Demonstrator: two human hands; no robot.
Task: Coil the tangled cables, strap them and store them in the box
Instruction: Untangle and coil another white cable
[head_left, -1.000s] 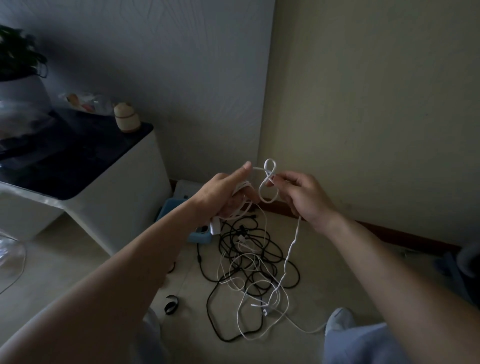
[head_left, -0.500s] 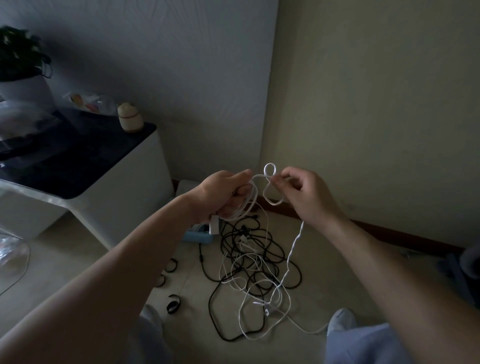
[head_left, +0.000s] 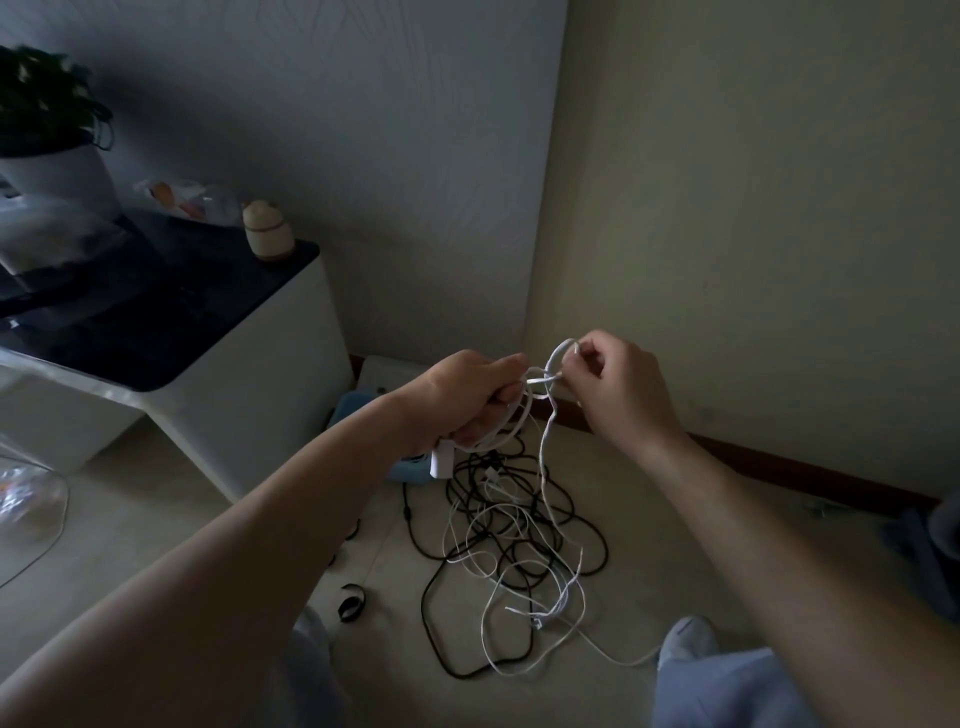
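Note:
My left hand (head_left: 460, 397) grips a small coil of white cable (head_left: 511, 423), with a white plug hanging below the fist. My right hand (head_left: 618, 387) pinches a fresh loop of the same white cable just right of the coil, the two hands almost touching. From the loop the cable drops to the floor into a tangle of black and white cables (head_left: 519, 551). A light blue box (head_left: 358, 415) sits on the floor behind my left forearm, mostly hidden. Black straps (head_left: 350, 608) lie on the floor near my left knee.
A white cabinet with a dark top (head_left: 171, 358) stands on the left, carrying a potted plant (head_left: 47, 135) and a small jar (head_left: 267, 231). Two walls meet in the corner behind the hands. My knees (head_left: 691, 644) frame the cable pile. A clear plastic item (head_left: 26, 499) lies far left.
My right hand has brought the loop leftward to the coil in my left hand. The loop is smaller and the hands are closer together. The camera view has shifted slightly.

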